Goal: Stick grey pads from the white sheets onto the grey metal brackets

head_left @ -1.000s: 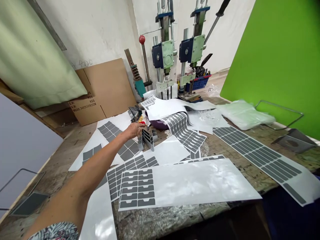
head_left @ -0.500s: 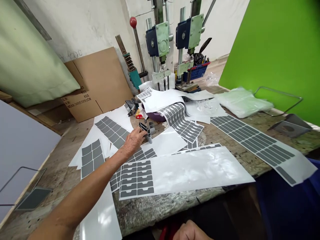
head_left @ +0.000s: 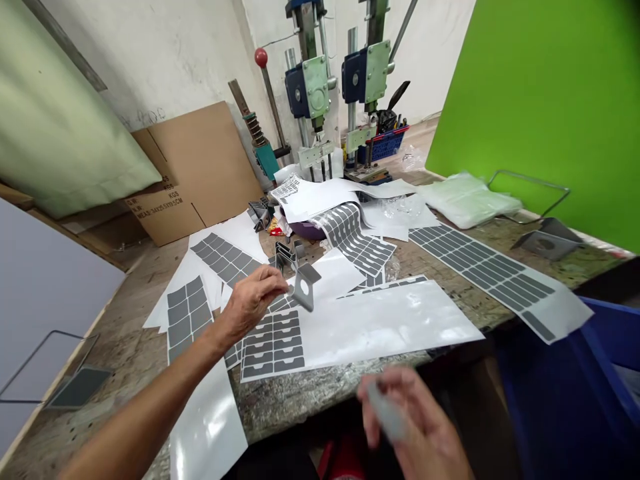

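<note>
My left hand [head_left: 253, 303] reaches over the sheets with its fingers closed on a grey metal bracket with a round hole [head_left: 305, 287]. Just beyond it stands a small stack of similar grey brackets [head_left: 286, 255]. My right hand [head_left: 410, 420] is near the bench's front edge, below the sheets, and pinches a flat grey piece [head_left: 387, 410]. That piece is blurred, so its exact shape is hard to tell. Under my left hand lie white backing sheets with rows of grey die-cut labels [head_left: 274, 343].
Two bench presses [head_left: 315, 87] stand at the back of the wooden workbench [head_left: 125, 347], beyond piled papers and a purple bowl [head_left: 305, 231]. A green board [head_left: 535, 100] rises at right, a blue bin [head_left: 560, 373] sits low at right, and cardboard [head_left: 195, 177] leans at back left.
My left hand has lifted a bracket off the stack and moved back toward me. My right hand has risen into view with a grey piece. The view has shifted slightly.
</note>
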`<state>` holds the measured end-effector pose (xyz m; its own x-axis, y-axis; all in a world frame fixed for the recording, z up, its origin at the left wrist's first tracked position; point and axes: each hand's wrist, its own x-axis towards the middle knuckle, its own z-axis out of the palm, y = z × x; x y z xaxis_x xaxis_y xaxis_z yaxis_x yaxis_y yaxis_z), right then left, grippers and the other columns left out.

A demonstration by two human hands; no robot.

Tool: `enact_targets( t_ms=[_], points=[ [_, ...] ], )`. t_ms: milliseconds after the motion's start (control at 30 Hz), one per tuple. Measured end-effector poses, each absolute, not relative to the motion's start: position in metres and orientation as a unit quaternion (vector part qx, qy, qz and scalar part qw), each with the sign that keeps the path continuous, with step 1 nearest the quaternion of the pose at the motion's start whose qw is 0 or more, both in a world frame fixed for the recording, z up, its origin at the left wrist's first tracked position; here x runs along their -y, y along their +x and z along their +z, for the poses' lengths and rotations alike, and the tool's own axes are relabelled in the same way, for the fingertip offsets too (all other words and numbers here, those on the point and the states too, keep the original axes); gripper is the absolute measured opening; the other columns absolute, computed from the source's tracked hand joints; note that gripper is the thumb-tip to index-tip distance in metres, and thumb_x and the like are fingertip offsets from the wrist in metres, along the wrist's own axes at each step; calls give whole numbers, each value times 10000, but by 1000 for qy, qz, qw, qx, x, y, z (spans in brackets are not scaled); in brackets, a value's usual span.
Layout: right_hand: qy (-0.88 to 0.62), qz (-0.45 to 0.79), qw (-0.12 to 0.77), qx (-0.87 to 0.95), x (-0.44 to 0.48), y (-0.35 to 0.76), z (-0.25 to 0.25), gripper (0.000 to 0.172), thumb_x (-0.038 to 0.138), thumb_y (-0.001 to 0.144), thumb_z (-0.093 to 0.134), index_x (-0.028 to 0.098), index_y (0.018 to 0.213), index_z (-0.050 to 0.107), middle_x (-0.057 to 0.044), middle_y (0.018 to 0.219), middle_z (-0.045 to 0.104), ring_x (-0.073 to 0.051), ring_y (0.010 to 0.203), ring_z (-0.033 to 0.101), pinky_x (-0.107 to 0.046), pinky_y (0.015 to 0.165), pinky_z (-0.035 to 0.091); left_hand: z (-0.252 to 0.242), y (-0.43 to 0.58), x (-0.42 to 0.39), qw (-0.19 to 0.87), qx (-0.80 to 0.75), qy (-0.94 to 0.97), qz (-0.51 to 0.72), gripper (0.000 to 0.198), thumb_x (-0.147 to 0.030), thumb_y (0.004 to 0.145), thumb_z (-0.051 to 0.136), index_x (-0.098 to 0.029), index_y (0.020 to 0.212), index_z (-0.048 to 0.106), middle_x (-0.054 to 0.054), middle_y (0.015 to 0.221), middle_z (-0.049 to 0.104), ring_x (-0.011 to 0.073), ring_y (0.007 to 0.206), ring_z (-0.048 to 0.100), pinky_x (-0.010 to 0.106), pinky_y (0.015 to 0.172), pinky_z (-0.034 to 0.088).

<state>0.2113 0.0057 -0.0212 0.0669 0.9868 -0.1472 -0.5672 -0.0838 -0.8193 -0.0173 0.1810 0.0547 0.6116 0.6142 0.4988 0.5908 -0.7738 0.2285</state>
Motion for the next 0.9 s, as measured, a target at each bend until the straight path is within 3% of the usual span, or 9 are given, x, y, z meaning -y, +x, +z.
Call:
enact_targets(
  t_ms=[133,200,300,367,433,533,667,800,900],
  points=[
    [-383,540,662,352,-44,218,-11,637,350,820,734,302,1360,400,-94,1197,635,-183,942,631,-305,794,540,45,-6,-110,78,-298,860,406,161,-59,889,577,-193,884,666,15,832,614,87,728,603,164,622,479],
    [-360,554,643,386,-48,210,-5,755,293,810,731,312,1436,310,-65,1102,658,-163,851,647,-295,750,553,30,0,-78,118,-306,839,434,208,-30,873,579,-209,897,682,11,831,616,88,741,605,161,644,486],
    [-366,555,626,408,-35,191,5,676,202,843,661,333,1423,340,16,875,642,-102,602,612,-242,606,549,6,11,-37,228,-371,753,494,167,-105,867,629,-243,883,721,26,919,636,121,850,625,195,741,516],
    [-380,530,631,420,-23,180,9,619,164,853,630,337,1393,381,36,817,620,-86,556,591,-222,571,542,-6,20,-16,389,-438,602,543,160,-252,892,636,-282,1032,707,47,1073,634,159,936,634,242,785,543],
    [-386,512,627,443,-14,174,9,638,130,842,626,337,1394,381,41,797,619,-95,585,603,-230,596,551,-10,26,-2,607,-437,402,527,385,-476,928,535,-280,1253,596,91,1168,611,206,961,646,318,781,581],
    [-392,511,581,498,-2,170,4,682,91,830,617,328,1418,363,47,766,613,-106,591,596,-259,621,560,-9,28,6,803,-339,228,434,626,-627,932,380,-183,1360,490,117,983,641,236,861,671,404,731,609],
    [-382,541,513,546,12,172,2,726,71,830,591,320,1455,317,33,783,630,-125,625,614,-278,617,567,-9,22,4,838,-329,206,384,427,-352,935,554,-187,1324,491,57,770,651,191,682,678,373,614,622],
    [-396,542,528,521,12,184,4,707,121,804,657,281,1413,336,-20,934,676,-179,856,679,-325,757,576,-4,22,5,836,-368,184,363,387,-300,892,617,-161,1243,529,125,940,708,248,730,726,343,561,623],
    [-449,537,557,447,3,196,-2,555,227,844,666,250,1326,392,-6,865,685,-144,683,664,-271,616,562,4,24,5,842,-385,155,346,413,-296,869,647,-100,1219,548,195,1054,701,336,822,740,306,576,624]
  ],
)
